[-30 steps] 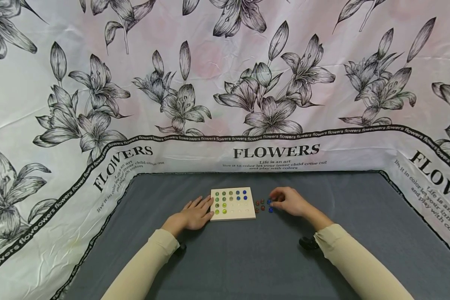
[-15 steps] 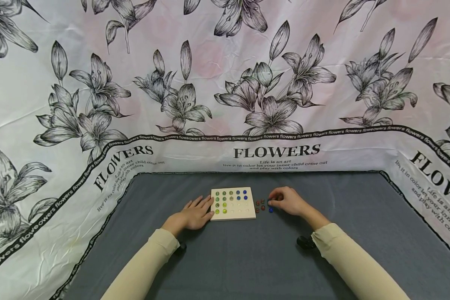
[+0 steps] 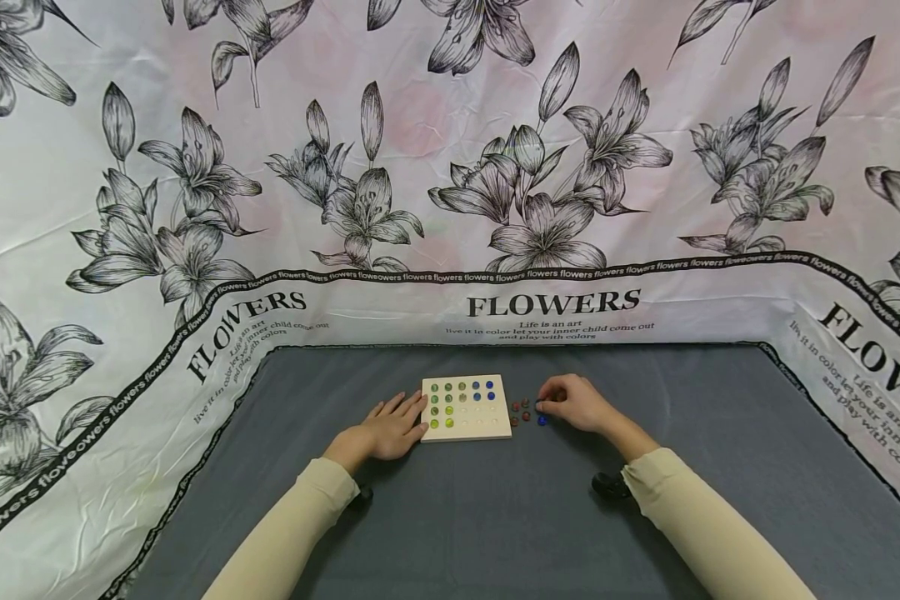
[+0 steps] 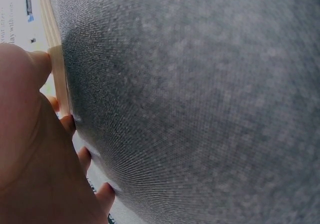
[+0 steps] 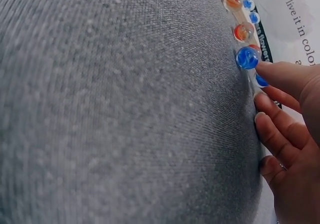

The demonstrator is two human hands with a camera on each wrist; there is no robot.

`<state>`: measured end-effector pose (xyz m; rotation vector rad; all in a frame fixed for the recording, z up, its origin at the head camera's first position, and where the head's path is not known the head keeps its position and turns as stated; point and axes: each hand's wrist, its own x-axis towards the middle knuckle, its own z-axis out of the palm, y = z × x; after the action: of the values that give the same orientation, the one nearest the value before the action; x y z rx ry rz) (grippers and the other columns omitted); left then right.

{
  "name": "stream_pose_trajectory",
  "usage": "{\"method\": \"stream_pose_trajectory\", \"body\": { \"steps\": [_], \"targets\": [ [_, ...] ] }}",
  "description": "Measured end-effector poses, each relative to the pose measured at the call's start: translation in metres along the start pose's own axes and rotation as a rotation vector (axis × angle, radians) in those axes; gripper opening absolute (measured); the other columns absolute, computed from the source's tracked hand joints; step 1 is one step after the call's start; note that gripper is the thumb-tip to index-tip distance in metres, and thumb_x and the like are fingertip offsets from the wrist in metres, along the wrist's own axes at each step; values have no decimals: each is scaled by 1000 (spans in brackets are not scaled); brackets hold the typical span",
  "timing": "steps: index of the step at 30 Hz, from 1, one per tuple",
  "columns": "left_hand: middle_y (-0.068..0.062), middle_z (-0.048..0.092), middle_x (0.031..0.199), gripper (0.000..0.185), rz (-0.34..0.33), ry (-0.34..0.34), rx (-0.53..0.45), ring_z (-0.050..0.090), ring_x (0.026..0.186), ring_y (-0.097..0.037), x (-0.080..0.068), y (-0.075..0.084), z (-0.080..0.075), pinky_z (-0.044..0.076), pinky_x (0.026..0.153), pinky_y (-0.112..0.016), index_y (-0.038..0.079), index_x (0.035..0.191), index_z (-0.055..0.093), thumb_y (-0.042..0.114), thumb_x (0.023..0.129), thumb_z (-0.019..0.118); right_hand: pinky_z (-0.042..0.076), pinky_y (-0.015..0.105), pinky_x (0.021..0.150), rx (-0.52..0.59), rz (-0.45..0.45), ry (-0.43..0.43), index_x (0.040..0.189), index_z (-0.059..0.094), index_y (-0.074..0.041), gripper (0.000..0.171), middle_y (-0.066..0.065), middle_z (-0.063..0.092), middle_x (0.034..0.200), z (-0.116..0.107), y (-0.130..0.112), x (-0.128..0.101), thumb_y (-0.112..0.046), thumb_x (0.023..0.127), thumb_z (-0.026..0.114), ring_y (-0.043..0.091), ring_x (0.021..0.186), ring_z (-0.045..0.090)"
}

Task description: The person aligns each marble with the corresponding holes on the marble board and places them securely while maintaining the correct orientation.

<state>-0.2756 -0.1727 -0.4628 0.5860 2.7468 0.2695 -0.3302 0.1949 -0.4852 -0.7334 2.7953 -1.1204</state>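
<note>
A pale wooden board (image 3: 480, 423) with rows of small hollows holds green, yellow-green and blue marbles. My left hand (image 3: 390, 427) lies spread at the board's left edge; in the left wrist view its thumb (image 4: 40, 67) touches the board's side (image 4: 59, 79). To the right of the board, my right hand (image 3: 579, 403) pinches a blue marble (image 5: 261, 80) between thumb and index finger, the marble partly hidden by them. Another blue marble (image 5: 247, 58) sits right by the thumb tip, the same loose blue marble (image 3: 542, 421) showing below the fingers in the head view.
Several red-orange marbles (image 3: 526, 416) lie between the board and my right hand. Dark grey cloth (image 3: 465, 517) covers the table, and a white flower-printed cloth (image 3: 390, 317) rises behind and at both sides.
My right hand has moved slightly left and its fingertips have closed over the upper blue marble, now mostly hidden. The left hand and the board have stayed in place.
</note>
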Motion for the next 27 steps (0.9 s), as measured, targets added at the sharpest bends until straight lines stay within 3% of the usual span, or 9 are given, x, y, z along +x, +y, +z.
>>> {"method": "stream_pose_trajectory", "body": {
  "steps": [27],
  "targets": [
    [-6, 13, 172, 60, -1, 6, 10, 10, 158, -34, 5, -4, 3, 10, 125, -58, 13, 166, 17, 40, 113, 29, 51, 35, 71, 8, -33, 36, 102, 71, -7, 11, 2, 69, 92, -12, -5, -16, -13, 94, 75, 16, 84, 63]
  ]
}}
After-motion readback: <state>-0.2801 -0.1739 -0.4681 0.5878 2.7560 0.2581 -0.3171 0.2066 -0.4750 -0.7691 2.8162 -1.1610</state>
